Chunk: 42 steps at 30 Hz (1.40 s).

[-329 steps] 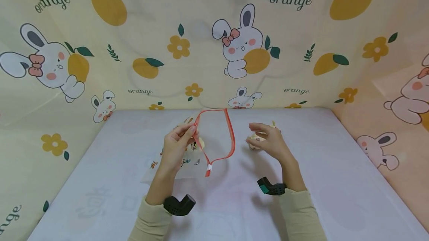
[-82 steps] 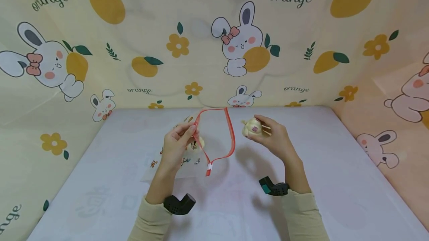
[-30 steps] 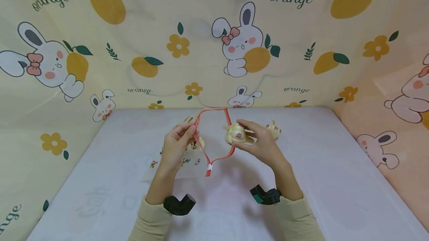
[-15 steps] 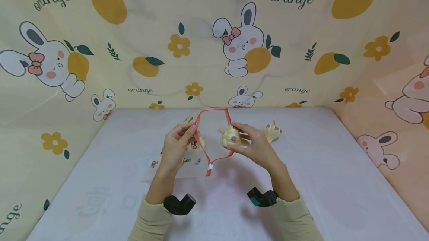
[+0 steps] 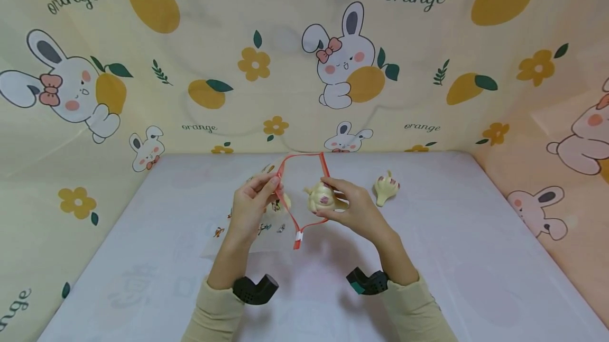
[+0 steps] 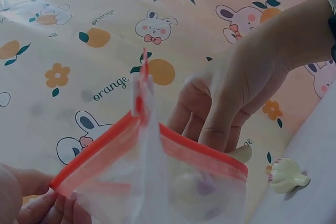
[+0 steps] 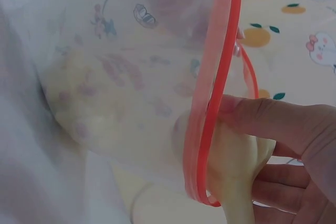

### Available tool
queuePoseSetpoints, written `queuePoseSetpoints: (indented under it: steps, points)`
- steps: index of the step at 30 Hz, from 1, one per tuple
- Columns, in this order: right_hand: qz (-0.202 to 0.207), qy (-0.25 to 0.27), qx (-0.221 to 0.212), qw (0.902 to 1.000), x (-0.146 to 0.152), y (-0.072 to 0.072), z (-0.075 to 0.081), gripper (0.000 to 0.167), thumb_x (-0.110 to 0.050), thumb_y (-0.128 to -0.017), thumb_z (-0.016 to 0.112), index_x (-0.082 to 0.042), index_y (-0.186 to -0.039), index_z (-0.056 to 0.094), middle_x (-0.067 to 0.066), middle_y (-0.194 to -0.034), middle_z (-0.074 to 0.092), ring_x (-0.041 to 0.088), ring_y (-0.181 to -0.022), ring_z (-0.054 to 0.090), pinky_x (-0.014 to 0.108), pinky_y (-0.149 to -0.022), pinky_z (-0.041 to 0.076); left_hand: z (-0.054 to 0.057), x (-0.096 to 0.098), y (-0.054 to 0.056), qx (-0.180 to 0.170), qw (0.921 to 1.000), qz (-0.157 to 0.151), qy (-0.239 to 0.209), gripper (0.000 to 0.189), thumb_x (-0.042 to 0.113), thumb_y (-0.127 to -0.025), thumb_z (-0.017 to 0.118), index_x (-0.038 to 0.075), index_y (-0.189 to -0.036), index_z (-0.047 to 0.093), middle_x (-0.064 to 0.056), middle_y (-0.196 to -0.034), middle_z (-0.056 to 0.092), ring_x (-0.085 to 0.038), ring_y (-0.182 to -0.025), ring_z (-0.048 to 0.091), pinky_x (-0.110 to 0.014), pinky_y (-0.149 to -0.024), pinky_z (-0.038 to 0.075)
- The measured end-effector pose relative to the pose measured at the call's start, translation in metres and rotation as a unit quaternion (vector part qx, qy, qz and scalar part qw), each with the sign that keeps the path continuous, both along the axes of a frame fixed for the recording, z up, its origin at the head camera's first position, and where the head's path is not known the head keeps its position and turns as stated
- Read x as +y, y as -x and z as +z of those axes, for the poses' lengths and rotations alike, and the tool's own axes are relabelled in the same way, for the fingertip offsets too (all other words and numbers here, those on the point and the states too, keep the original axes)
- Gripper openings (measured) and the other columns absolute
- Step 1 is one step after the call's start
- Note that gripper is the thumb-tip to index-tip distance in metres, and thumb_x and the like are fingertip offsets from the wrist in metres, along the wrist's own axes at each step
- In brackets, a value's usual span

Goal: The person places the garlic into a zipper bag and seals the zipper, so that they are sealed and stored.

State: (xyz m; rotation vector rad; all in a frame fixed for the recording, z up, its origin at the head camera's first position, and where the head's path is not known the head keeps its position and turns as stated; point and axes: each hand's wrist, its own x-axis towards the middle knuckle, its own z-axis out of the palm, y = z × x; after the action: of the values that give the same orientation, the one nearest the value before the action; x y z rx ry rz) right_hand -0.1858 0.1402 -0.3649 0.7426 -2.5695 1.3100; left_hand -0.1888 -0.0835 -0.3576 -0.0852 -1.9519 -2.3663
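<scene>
My left hand [image 5: 252,202] pinches the red-edged rim of a translucent zip bag [image 5: 325,165] printed with small cartoon figures. The bag's mouth gapes wide, and its white slider [image 5: 298,236] hangs at the near corner. Between thumb and fingers, my right hand [image 5: 357,204] grips a garlic bulb [image 5: 319,197] with purple patches, right at the mouth. In the left wrist view, part of this bulb shows through the bag's film. Deep in the bag, a pale, purple-spotted bulb [image 7: 73,108] appears through the plastic in the right wrist view.
Another garlic bulb [image 5: 386,188] lies on the white tabletop [image 5: 157,273], to the right of my right hand. A cloth backdrop [image 5: 285,9] with rabbits and oranges rises behind and beside the table.
My right hand picked up a garlic bulb on the right and has carried it left into the bag's mouth, uncovering the other bulb on the table. My left hand stays at the rim.
</scene>
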Motion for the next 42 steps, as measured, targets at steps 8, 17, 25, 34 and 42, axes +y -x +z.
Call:
queuePoseSetpoints:
  steps: [8,17,25,34,42]
  points:
    - [-0.005,-0.012,0.005,0.9999,0.001,0.0,0.0,0.063,-0.009,-0.075,0.081,0.004,-0.131,0.055,0.02,-0.128,0.063,0.032,-0.116,0.063,0.04,-0.094,0.056,0.0,0.001,-0.001,0.0,1.0,0.002,-0.008,0.025,0.007,-0.096,0.057,-0.008,-0.115,0.061,0.006,-0.079,0.067,-0.004,-0.076,0.064,-0.017,-0.078,0.058]
    - [-0.021,-0.014,-0.016,0.9995,0.008,0.002,0.0,0.062,-0.013,-0.076,0.081,-0.003,-0.132,0.056,0.019,-0.134,0.06,0.037,-0.116,0.063,0.042,-0.094,0.056,0.001,0.001,0.0,-0.004,1.0,0.002,0.004,0.026,0.008,-0.096,0.057,-0.007,-0.117,0.061,0.007,-0.081,0.066,-0.004,-0.077,0.063,-0.017,-0.079,0.058]
    - [-0.05,-0.002,-0.02,0.9985,0.022,0.01,-0.002,0.058,-0.012,-0.077,0.08,-0.001,-0.129,0.058,0.021,-0.129,0.062,0.036,-0.119,0.061,0.046,-0.097,0.054,0.001,0.001,-0.001,-0.008,0.9999,0.001,0.009,0.026,0.009,-0.096,0.056,-0.006,-0.117,0.061,0.009,-0.08,0.066,-0.004,-0.077,0.063,-0.017,-0.079,0.058]
    - [-0.079,0.004,-0.026,0.9965,0.037,0.019,-0.007,0.055,-0.014,-0.079,0.079,0.0,-0.128,0.058,0.021,-0.129,0.062,0.036,-0.12,0.06,0.046,-0.099,0.053,0.001,0.001,-0.001,-0.007,0.9999,0.001,0.013,0.026,0.009,-0.097,0.056,-0.006,-0.117,0.061,0.01,-0.079,0.065,-0.004,-0.077,0.063,-0.016,-0.078,0.058]
    - [-0.125,0.005,-0.016,0.9921,0.05,0.026,-0.013,0.051,-0.012,-0.08,0.078,0.002,-0.125,0.059,0.022,-0.128,0.063,0.036,-0.119,0.061,0.048,-0.097,0.053,0.001,0.001,-0.001,-0.005,0.9999,-0.001,0.009,0.026,0.008,-0.097,0.056,-0.007,-0.118,0.06,0.011,-0.079,0.065,-0.003,-0.077,0.063,-0.016,-0.078,0.058]
